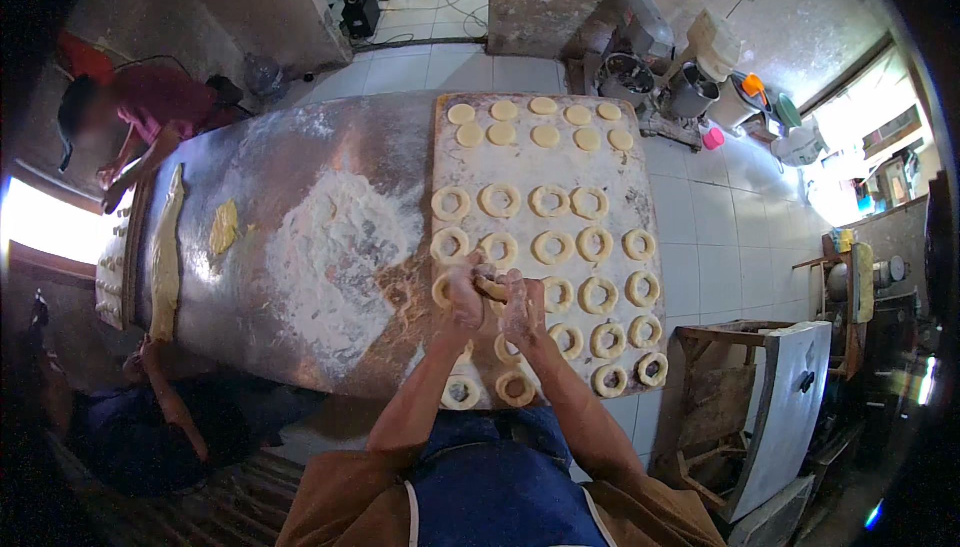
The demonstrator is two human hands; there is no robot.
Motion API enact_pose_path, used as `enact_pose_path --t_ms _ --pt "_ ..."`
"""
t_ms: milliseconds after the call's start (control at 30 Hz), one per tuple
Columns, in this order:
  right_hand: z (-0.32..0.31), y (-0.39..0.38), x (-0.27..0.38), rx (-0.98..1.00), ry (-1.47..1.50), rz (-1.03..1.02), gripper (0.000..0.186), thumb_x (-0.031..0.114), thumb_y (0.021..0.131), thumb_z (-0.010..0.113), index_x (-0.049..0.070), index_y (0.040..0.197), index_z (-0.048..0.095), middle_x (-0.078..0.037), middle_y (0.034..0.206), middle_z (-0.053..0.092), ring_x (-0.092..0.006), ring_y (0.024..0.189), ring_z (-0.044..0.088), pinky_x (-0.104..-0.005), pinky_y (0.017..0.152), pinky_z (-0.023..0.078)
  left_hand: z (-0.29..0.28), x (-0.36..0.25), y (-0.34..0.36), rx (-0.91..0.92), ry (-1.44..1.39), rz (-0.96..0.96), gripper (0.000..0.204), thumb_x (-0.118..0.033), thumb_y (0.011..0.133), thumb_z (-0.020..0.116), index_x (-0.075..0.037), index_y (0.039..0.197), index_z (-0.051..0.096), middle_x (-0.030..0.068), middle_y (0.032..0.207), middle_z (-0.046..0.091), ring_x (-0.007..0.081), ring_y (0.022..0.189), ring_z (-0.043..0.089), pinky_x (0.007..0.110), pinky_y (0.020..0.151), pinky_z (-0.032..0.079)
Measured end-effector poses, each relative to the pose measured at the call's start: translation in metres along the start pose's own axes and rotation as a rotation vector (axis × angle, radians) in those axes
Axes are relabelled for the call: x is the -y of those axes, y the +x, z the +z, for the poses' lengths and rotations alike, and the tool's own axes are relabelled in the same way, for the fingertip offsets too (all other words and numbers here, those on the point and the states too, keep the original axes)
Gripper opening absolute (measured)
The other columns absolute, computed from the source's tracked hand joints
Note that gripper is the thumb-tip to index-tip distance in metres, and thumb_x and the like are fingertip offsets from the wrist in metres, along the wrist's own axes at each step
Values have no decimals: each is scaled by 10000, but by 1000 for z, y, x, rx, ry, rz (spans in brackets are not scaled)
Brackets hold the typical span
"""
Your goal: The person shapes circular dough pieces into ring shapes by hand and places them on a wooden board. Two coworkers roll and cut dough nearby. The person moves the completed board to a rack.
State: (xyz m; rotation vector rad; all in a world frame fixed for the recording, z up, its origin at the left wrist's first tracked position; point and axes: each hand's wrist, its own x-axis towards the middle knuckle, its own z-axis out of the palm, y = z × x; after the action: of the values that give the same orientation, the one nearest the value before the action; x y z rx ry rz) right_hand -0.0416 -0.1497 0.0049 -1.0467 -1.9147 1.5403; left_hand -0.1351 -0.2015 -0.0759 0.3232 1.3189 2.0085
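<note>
"Item?"
"Dough piece (491, 289), partly hidden, pinched between the left hand's fingers (468, 275) and right hand's fingers (514, 290)."
"Around it?"
"Dough rings (598, 294) beyond, nearer than and right of the fingers, on a floured board (530, 165). 10 dough discs (545, 136) farther beyond."
"Left of the fingers?"
"Flour (335, 247) heaped on the metal desk (230, 312), then 1 yellow lump (223, 227), then 1 long dough strip (167, 257)."
</note>
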Motion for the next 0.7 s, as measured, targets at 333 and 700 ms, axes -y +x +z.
enact_pose_path --t_ms 333,700 --pt "-76 36 -32 -86 5 -5 670 475 971 334 -56 610 525 -130 476 435 -174 477 385 -410 475 351 90 3 20 165 503 157 295 -285 953 408 -47 872 562 65 701 563 227 631 557 359 611 458" --pt "-147 71 -53 -75 -45 -102 630 482 977 335 -42 649 457 -145 503 401 -214 484 392 -427 490 305 178 15 49 147 153 -194 234 -248 946 456 -56 858 557 46 770 544 184 727 551 332 667 444"
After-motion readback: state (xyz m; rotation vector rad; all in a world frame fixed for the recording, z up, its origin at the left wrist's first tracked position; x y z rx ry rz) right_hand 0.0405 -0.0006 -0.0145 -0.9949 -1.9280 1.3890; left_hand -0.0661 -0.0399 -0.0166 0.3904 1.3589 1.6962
